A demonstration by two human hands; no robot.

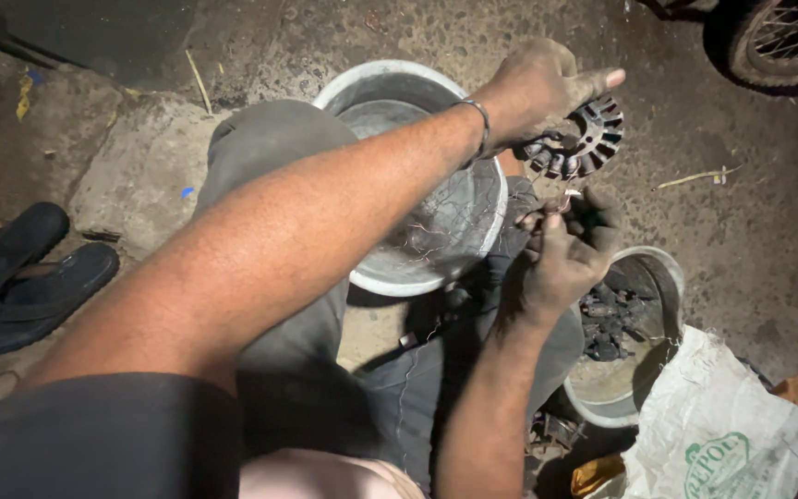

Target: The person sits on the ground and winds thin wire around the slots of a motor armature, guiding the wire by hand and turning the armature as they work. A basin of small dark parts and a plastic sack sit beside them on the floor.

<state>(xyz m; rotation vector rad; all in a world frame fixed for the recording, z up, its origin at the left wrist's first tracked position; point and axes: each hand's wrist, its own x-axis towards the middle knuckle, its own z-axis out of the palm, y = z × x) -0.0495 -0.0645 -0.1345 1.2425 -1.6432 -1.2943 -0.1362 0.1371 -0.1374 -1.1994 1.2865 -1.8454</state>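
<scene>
My left hand [538, 88], with a metal bangle on the wrist, grips a round, slotted metal stator core [591, 139] and holds it above my knees. Just below it, my right hand [561, 259] pinches a thin copper wire [558, 198] that leads up toward the core. Both hands are dark with grime. I sit with my legs in grey trousers [279, 157]. A large metal basin [390, 79] stands on the ground behind my hands, with loose strands of thin wire inside it.
A smaller metal bowl [665, 270] with dark scrap pieces stands at the right, beside a white woven sack [722, 425]. A pair of black sandals [25, 273] lies at the left. A spoked wheel [787, 42] shows at the top right. The ground is rough concrete.
</scene>
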